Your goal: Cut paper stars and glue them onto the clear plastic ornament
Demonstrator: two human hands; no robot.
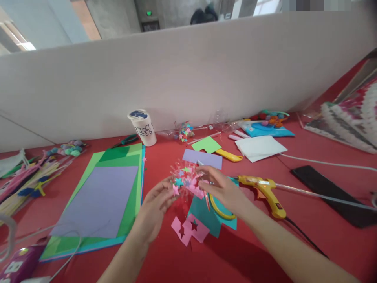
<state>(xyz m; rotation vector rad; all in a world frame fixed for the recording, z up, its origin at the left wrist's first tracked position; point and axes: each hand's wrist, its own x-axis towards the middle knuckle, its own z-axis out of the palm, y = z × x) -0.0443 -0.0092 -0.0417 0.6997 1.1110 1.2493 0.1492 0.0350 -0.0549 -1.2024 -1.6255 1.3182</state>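
Both hands meet over the red table [165,259] around a small clear plastic packet of coloured foam stars [186,179]. My left hand [156,206] supports the packet from below and the left, fingers curled under it. My right hand [222,188] pinches its right side with thumb and fingers. Below the hands lie pink paper pieces with star-shaped holes [190,229] and a teal paper sheet [203,214], with yellow-handled scissors [219,211] resting on the teal sheet.
A yellow glue gun [265,190] lies right of my hands, its cord trailing toward me. Stacked green and purple paper [103,196] lies left, pipe cleaners [26,177] further left. A paper cup [143,127], yellow box cutter [231,156], white sheets [260,147] and black phone [330,192] stand behind.
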